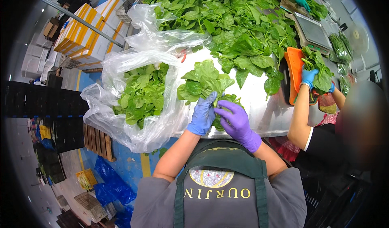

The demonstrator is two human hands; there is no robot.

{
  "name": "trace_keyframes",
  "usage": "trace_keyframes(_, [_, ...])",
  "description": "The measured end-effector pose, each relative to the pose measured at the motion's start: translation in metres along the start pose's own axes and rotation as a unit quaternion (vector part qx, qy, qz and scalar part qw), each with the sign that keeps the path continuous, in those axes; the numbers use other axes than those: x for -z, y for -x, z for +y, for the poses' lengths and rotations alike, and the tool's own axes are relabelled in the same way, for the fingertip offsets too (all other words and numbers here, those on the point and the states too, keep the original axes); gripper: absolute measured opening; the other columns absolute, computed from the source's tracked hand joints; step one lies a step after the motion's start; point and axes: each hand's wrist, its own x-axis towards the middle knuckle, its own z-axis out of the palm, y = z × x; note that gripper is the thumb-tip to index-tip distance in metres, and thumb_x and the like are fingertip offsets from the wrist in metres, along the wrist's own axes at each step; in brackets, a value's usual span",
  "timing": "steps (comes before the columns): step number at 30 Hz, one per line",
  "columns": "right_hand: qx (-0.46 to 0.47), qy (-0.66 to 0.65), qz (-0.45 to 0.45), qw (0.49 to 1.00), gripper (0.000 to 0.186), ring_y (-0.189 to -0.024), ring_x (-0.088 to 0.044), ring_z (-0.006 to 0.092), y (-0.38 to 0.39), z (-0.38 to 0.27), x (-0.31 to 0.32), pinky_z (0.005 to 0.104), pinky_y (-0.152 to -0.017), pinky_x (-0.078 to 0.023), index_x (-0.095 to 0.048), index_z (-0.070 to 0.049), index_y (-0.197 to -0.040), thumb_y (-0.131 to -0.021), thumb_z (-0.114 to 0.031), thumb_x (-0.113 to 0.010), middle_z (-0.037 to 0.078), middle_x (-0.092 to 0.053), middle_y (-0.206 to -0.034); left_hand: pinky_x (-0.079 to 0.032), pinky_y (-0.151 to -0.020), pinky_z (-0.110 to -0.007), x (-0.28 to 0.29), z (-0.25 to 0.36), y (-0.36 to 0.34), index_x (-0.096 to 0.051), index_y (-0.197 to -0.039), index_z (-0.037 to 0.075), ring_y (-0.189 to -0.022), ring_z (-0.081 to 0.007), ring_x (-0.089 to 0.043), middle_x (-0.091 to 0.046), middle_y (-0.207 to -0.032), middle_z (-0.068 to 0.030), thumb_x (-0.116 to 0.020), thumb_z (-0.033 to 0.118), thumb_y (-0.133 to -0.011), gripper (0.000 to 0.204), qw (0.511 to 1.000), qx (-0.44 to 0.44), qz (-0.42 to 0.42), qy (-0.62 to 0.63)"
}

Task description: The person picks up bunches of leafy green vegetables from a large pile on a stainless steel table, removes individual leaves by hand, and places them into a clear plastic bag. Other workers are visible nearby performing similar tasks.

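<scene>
In a blue glove, my left hand closes round the stems of a bunch of leafy greens, whose broad leaves fan out beyond the fingers over the metal table. My right hand, in a purple glove, has its fingers bent in at the same stems, pinching them from the right. More leaves show just behind the right fingers, partly hidden by them. To the left lies a clear plastic bag, its mouth spread, with loose leafy greens inside.
A large heap of greens covers the table's far side. A co-worker's blue-gloved hands hold greens by an orange basket at right. A scale stands beyond. White foam boxes are stacked at far left, near a metal bar.
</scene>
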Motion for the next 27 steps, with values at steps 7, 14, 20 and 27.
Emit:
trace_keyframes(7, [-0.342, -0.27, 0.069, 0.897, 0.046, -0.097, -0.057, 0.0226, 0.024, 0.009, -0.022, 0.0326, -0.083, -0.044, -0.044, 0.004, -0.119, -0.084, -0.021, -0.062, 0.015, -0.057, -0.106, -0.046, -0.083, -0.028, -0.001, -0.017, -0.006, -0.044, -0.121, 0.004, -0.096, -0.0152, -0.057, -0.058, -0.11, -0.0069, -0.055, 0.014, -0.089, 0.036, 0.99, -0.009, 0.012, -0.139])
trace_keyframes(14, [-0.401, -0.336, 0.136, 0.841, 0.033, -0.081, -0.058, 0.0154, 0.038, 0.018, -0.037, 0.0279, -0.074, -0.047, -0.052, 0.008, -0.112, -0.091, -0.017, -0.051, 0.012, -0.06, -0.093, -0.045, -0.072, -0.024, -0.029, -0.021, 0.001, -0.056, -0.109, 0.004, -0.084, -0.009, -0.055, -0.061, -0.1, -0.0021, -0.06, 0.023, -0.086, 0.03, 0.973, 0.044, 0.032, -0.224])
trace_keyframes(20, [-0.468, -0.493, 0.187, 0.71, 0.03, -0.073, -0.056, 0.0099, 0.037, 0.024, -0.016, 0.0229, -0.068, -0.047, -0.054, 0.004, -0.112, -0.091, -0.017, -0.049, 0.005, -0.061, -0.087, -0.044, -0.075, -0.023, -0.032, -0.031, -0.001, -0.051, -0.111, 0.003, -0.087, -0.01, -0.053, -0.057, -0.101, -0.0024, -0.063, 0.022, -0.084, 0.035, 0.968, 0.051, -0.005, -0.246])
trace_keyframes(27, [-0.466, -0.488, 0.253, 0.693, 0.026, -0.073, -0.056, 0.0106, 0.046, 0.04, 0.014, 0.0234, -0.069, -0.046, -0.058, 0.004, -0.1, -0.091, -0.02, -0.052, 0.006, -0.06, -0.082, -0.043, -0.088, -0.028, -0.03, -0.038, 0.003, -0.027, -0.13, 0.001, -0.099, -0.0155, -0.054, -0.056, -0.106, -0.0101, -0.061, 0.014, -0.083, 0.06, 0.944, 0.105, -0.066, -0.305])
